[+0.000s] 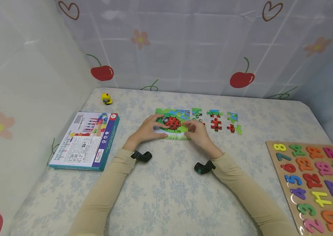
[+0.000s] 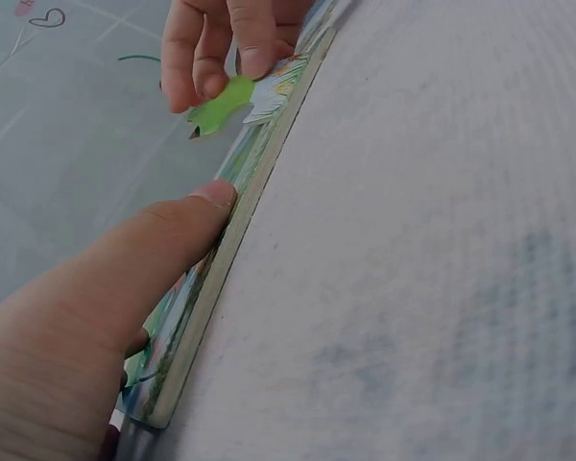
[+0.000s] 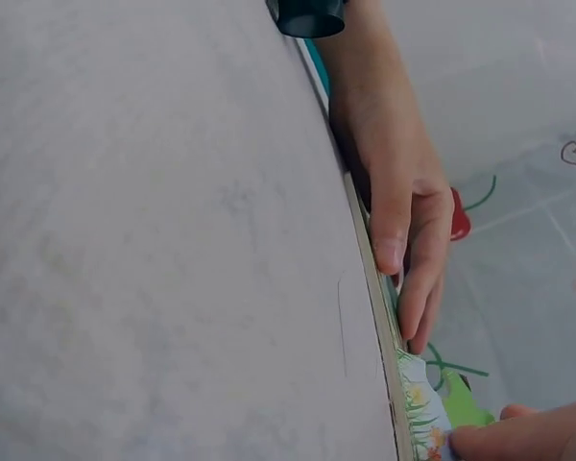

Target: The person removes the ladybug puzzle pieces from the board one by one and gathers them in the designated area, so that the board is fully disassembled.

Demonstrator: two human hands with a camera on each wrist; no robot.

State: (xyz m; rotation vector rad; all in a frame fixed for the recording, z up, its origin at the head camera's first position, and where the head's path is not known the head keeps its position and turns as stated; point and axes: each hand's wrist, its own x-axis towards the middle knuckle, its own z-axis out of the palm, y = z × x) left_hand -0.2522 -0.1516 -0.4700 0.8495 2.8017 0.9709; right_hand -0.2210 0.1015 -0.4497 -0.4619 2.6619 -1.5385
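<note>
A ladybug jigsaw puzzle board (image 1: 175,128) lies on the table in front of me. My left hand (image 1: 148,128) rests on its left side, fingers extended over the picture and the thumb along the near edge. At the board's right end, my right hand (image 1: 199,133) pinches a puzzle piece (image 2: 226,106) between thumb and fingers. That piece is green and white with printed grass, and in the left wrist view it is tilted up over the board. Its far part is hidden by the fingers.
Several loose puzzle pieces (image 1: 215,124) lie right of the board. A boxed set (image 1: 81,141) sits at the left, with a small yellow figurine (image 1: 106,98) behind it. A wooden number board (image 1: 313,183) occupies the right side. Printed curtains (image 1: 178,49) stand behind the table.
</note>
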